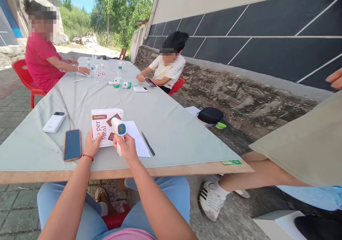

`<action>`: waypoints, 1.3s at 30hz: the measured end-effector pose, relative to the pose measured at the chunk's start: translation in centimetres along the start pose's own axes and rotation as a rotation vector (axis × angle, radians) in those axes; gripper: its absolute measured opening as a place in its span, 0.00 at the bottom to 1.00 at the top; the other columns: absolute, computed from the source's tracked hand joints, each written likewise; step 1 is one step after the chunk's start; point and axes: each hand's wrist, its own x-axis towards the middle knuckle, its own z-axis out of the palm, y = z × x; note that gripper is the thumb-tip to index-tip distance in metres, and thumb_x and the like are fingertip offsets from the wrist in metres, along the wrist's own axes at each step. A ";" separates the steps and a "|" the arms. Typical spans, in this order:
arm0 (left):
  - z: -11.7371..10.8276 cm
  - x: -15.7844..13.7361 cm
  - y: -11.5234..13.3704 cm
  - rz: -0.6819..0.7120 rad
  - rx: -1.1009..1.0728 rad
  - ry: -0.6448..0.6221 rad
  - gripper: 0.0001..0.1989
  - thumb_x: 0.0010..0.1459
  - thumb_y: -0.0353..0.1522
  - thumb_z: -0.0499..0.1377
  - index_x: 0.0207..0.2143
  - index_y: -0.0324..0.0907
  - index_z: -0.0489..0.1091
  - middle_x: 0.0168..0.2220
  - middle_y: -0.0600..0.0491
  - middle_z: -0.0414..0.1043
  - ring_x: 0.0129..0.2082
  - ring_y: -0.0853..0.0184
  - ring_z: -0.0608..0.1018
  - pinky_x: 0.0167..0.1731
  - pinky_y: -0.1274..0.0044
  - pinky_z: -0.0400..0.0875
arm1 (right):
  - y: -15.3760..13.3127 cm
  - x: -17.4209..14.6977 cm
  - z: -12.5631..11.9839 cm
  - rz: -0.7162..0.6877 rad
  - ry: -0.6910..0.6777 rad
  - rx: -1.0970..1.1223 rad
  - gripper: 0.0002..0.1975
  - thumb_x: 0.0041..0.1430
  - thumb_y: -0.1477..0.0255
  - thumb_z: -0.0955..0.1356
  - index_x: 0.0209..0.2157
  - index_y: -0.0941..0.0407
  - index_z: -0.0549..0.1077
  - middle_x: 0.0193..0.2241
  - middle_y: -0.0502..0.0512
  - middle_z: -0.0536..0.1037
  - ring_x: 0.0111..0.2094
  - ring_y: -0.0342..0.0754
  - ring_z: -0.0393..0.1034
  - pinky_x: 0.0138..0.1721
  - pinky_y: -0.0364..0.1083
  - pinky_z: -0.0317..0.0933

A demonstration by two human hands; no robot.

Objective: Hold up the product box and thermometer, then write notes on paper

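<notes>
My left hand [92,142] grips the lower left edge of a white and brown meal box [99,126] that stands tilted on the table. In my right hand [125,145] is a white infrared thermometer [117,125], its blue-rimmed screen facing me and its front end over the box. Fingers wrap round the thermometer's handle. A white sheet of paper [137,140] lies partly behind my right hand, with a black pen [148,144] along its right side. Left of my left hand lies a phone in an orange-brown case [72,145].
A white power bank [54,122] lies at the left. Farther back are water bottles [117,78], a white device [140,89] and a marker [78,80]. Two people sit at the far sides of the cloth-covered table [171,133]; another person's leg [262,172] is at the right.
</notes>
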 end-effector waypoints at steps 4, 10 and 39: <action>0.1 0.0 -0.3 -0.022 -0.014 -0.004 0.24 0.54 0.49 0.58 0.46 0.42 0.68 0.42 0.47 0.75 0.41 0.57 0.76 0.43 0.66 0.69 | 1.1 0.8 0.5 0.093 -0.010 -0.086 0.16 0.50 0.56 0.67 0.22 0.55 0.68 0.15 0.47 0.69 0.19 0.43 0.61 0.24 0.44 0.55; 0.2 -0.1 -0.5 -0.007 -0.068 -0.005 0.25 0.53 0.49 0.59 0.45 0.42 0.67 0.41 0.47 0.75 0.40 0.59 0.76 0.41 0.68 0.69 | 0.9 0.8 0.8 0.065 -0.010 -0.029 0.17 0.50 0.56 0.67 0.21 0.55 0.67 0.17 0.48 0.69 0.19 0.42 0.61 0.24 0.43 0.55; -0.1 -0.1 0.2 0.005 -0.057 0.009 0.25 0.52 0.50 0.60 0.45 0.42 0.69 0.41 0.47 0.75 0.40 0.58 0.76 0.41 0.68 0.70 | -0.6 0.9 0.4 0.077 -0.030 -0.196 0.15 0.50 0.59 0.65 0.17 0.53 0.64 0.14 0.47 0.67 0.20 0.44 0.63 0.25 0.43 0.56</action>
